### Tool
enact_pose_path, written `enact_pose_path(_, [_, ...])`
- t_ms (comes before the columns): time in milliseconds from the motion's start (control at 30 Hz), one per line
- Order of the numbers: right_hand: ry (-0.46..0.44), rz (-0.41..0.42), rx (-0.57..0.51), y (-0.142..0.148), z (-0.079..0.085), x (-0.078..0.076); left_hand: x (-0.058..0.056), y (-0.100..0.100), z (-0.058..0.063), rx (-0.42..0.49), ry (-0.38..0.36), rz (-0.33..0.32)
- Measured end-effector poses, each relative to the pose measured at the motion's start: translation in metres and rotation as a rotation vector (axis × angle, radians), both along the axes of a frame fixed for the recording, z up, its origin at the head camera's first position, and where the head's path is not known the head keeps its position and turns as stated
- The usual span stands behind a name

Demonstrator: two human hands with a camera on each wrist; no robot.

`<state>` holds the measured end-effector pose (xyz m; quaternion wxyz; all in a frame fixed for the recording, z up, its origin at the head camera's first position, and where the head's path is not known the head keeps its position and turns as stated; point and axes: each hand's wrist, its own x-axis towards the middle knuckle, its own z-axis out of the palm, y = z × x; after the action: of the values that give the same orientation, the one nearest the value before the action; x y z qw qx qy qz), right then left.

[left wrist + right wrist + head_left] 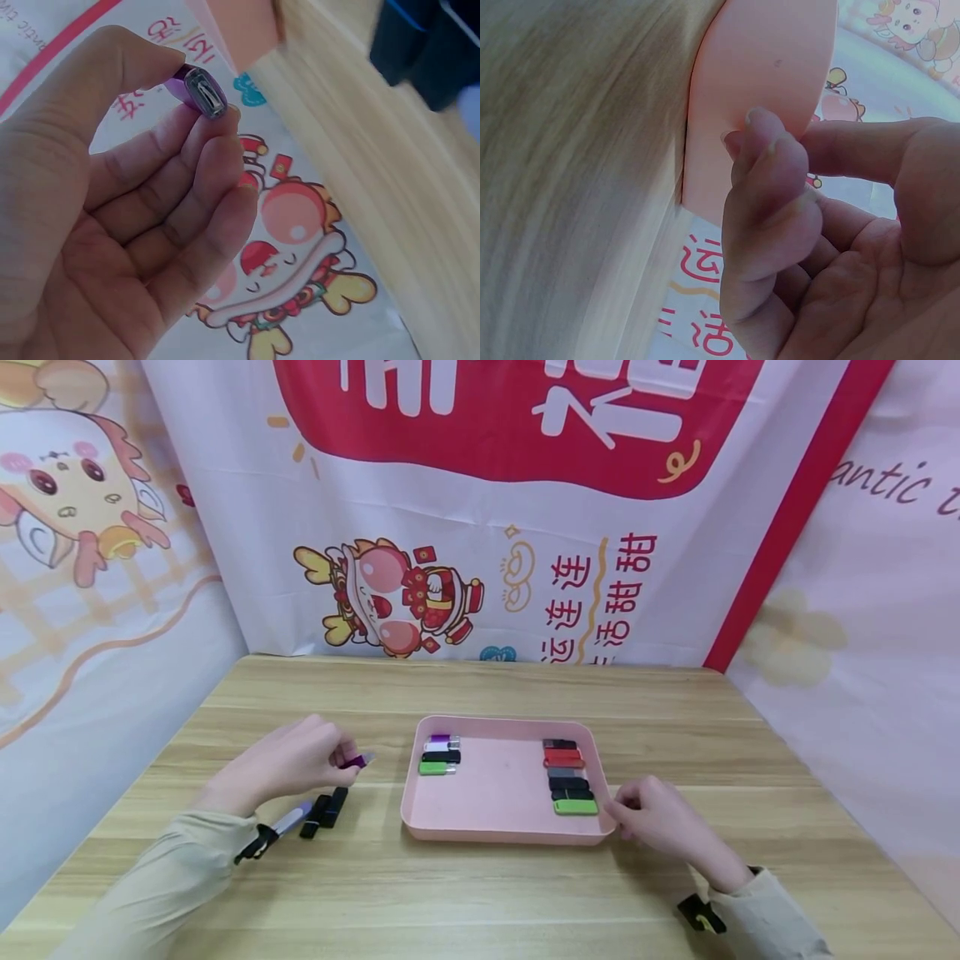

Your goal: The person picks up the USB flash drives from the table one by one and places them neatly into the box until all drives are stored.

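Observation:
My left hand [296,760] pinches a purple USB flash drive [196,90] between thumb and fingertips, above the table left of the pink tray [487,837]. Its metal plug end faces the left wrist camera. Below that hand lie two black flash drives [315,817] side by side, with a pale purple-and-white stick [292,818] next to them, partly hidden by the wrist strap. At the tray's right side, my right hand [660,818] holds the wall near the front corner, thumb at the rim and curled fingers against the outside [769,150].
Inside the tray, a short column of flash drives, with a green one [433,768] in front, lies along the left. Several more, including a red one [562,757] and a lime green one [575,807], line the right. A printed cloth [510,518] hangs behind the wooden table [360,893].

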<state>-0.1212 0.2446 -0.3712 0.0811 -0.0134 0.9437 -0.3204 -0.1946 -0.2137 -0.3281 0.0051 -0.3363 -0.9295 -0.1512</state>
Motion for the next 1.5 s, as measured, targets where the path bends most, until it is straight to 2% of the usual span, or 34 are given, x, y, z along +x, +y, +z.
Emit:
enact_pose_path(267, [-0.003, 0.0, -0.007, 0.001, 0.001, 0.0, -0.003, 0.024, 0.011, -0.047, -0.011, -0.007])
enact_pose_path(433, [0.002, 0.006, -0.015, 0.002, 0.001, -0.001, -0.007, 0.037, 0.013, -0.072, 0.001, -0.029])
enact_pose_path(567, [0.007, 0.006, -0.015, 0.001, 0.0, -0.001, -0.009, 0.048, 0.012, -0.098, 0.021, -0.047])
enact_pose_path(867, [0.009, 0.006, -0.007, 0.0, 0.001, -0.001, -0.012, 0.068, 0.011, -0.122, 0.006, -0.07])
enact_pose_path(1167, [0.002, -0.004, -0.011, 0.0, 0.002, 0.0, -0.018, 0.084, 0.005, -0.199, 0.088, -0.152])
enact_pose_path(1500, [0.008, 0.002, -0.011, 0.001, 0.002, 0.0, -0.023, 0.097, -0.003, -0.237, 0.135, -0.194])
